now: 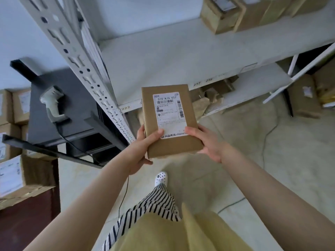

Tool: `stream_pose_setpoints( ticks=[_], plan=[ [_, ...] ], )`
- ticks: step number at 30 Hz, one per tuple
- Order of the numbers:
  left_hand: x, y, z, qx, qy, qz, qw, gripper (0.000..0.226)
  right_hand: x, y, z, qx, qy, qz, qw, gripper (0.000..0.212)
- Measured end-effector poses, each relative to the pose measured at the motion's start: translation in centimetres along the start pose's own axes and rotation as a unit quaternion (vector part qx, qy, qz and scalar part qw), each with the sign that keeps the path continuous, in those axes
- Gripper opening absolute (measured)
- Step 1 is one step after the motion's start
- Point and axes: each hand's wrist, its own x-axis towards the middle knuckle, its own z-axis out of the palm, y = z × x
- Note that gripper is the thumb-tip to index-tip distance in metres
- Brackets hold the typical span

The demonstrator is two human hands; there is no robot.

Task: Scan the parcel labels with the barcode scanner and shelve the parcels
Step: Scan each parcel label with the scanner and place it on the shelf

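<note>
Holding a flat brown parcel (170, 122) out in front with both hands, label side up. Left hand (143, 147) wraps the near left corner, thumb lying on top and fingers curled under; right hand (208, 142) grips the near right edge, thumb tip resting on the bottom of the white label (169, 113), which reads 570 K76 057 at the top. Parcel sits in the air just in front of the white shelf (172, 58), right by the edge tags 222 and 217.

Off to the left, the barcode scanner (52, 104) is lying on a dark cabinet (72, 109), nobody touching it, with its black cable trailing down. More labelled boxes (12, 174) are stacked at far left. Further back, a few cardboard boxes (235, 13) already sit on the shelf's far right end, and another box (302, 98) is on the floor beyond.
</note>
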Motion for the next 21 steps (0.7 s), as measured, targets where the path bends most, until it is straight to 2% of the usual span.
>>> stream_pose_setpoints(
  ticks=[9,11,13,15,18,21],
  plan=[
    [10.3,10.8,4.3,-0.008,0.019,0.008,1.0,0.11,6.3,-9.5,-8.0,0.01,0.061,0.006,0.998,0.076],
    [12.8,13.4,4.9,-0.02,0.024,0.006,1.0,0.112,8.0,-11.9,-9.5,0.019,0.076,0.011,0.997,0.06],
    [14.8,15.7,5.4,-0.032,0.02,-0.005,0.999,0.098,9.4,-14.1,-10.8,0.032,0.082,0.026,0.996,0.043],
    [16.6,17.9,5.8,-0.033,0.015,-0.009,0.999,0.085,10.9,-16.0,-12.0,0.036,0.087,0.035,0.995,0.041],
    [19.3,20.7,6.2,-0.027,0.018,-0.01,0.999,0.087,12.8,-18.3,-13.3,0.055,0.105,0.048,0.992,0.048],
    [22.0,22.7,7.0,-0.035,0.037,-0.013,0.999,0.1,14.8,-19.9,-14.5,0.067,0.125,0.054,0.988,0.037]
  ],
)
